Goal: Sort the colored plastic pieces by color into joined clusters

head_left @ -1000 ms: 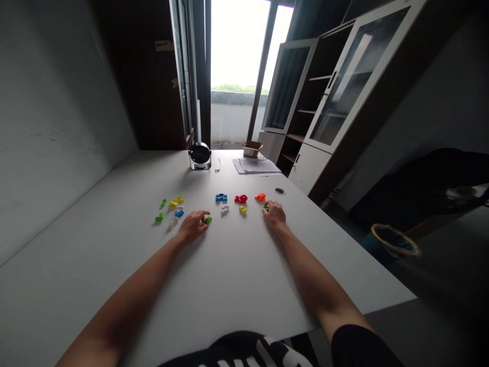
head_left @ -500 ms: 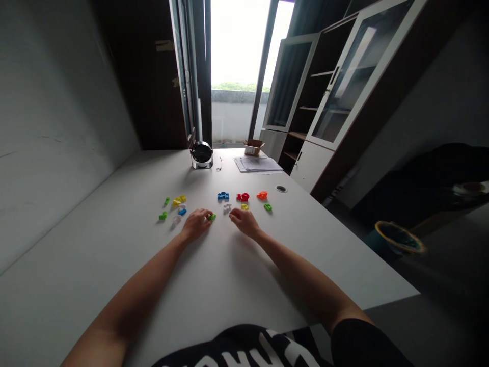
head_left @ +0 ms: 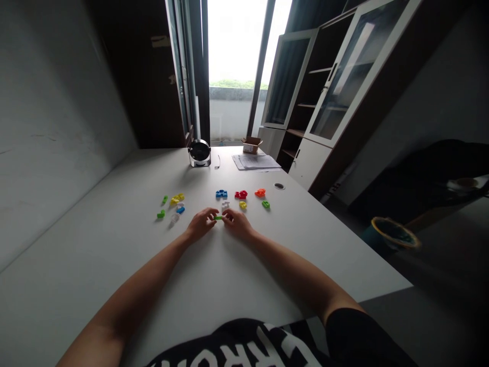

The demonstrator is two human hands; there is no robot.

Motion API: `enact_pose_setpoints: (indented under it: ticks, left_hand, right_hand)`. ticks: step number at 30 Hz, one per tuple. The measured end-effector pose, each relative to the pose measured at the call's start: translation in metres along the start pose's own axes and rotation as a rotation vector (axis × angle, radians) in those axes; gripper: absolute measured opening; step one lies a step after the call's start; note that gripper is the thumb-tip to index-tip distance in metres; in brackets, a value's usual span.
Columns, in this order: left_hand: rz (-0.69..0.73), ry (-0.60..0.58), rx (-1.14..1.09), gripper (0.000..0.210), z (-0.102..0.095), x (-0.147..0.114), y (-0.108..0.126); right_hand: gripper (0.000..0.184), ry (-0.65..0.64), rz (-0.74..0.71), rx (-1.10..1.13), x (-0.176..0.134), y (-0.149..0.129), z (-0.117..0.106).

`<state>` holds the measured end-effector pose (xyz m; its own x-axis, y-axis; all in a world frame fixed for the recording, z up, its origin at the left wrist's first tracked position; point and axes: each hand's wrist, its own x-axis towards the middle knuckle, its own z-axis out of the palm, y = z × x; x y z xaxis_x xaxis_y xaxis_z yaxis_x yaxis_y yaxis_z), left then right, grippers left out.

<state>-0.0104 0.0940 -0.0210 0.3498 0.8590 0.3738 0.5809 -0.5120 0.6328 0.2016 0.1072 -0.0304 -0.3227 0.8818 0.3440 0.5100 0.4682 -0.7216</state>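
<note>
Table (head_left: 223,275): plain white. Held block (head_left: 218,218): bright green. Also logged: blue block (head_left: 221,193), red block (head_left: 241,194), orange block (head_left: 260,192). Shirt (head_left: 237,334): black, printed with white lettering. Box (head_left: 251,146): brown. Bin (head_left: 384,243): teal and yellow.

A black shirt (head_left: 225,332) bears bold white lettering (head_left: 241,355), its right sleeve (head_left: 359,336) short.

1. Bright daylight comes through a tall window (head_left: 237,46) beyond the white table (head_left: 275,275).
2. A pale, scuffed wall (head_left: 49,102) runs along the left.
3. At right, a dark-brown cabinet (head_left: 315,87) shows shelves (head_left: 320,70) between white-framed glass doors (head_left: 289,76).
</note>
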Motion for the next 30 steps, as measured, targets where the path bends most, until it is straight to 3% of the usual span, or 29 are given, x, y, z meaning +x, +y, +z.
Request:
enact_pose_setpoints:
  ticks: [7, 11, 19, 30]
  left_hand:
    - [0.059, 0.035, -0.059, 0.030, 0.004, -0.001, 0.008]
    - [0.025, 0.054, -0.098, 0.028, 0.004, -0.001, 0.008]
    - [-0.096, -0.036, -0.138, 0.026, -0.002, 0.000, 0.010]
    - [-0.111, -0.099, -0.282, 0.032, -0.004, 0.003, 0.006]
  right_hand:
    - [0.013, -0.035, -0.033, 0.071, 0.001, 0.007, 0.003]
    - [0.014, -0.004, -0.048, 0.105, 0.000, 0.006, 0.002]
    - [0.016, 0.004, -0.159, 0.110, -0.001, -0.003, -0.001]
    - [0.013, 0.009, -0.241, 0.108, -0.005, -0.007, -0.004]
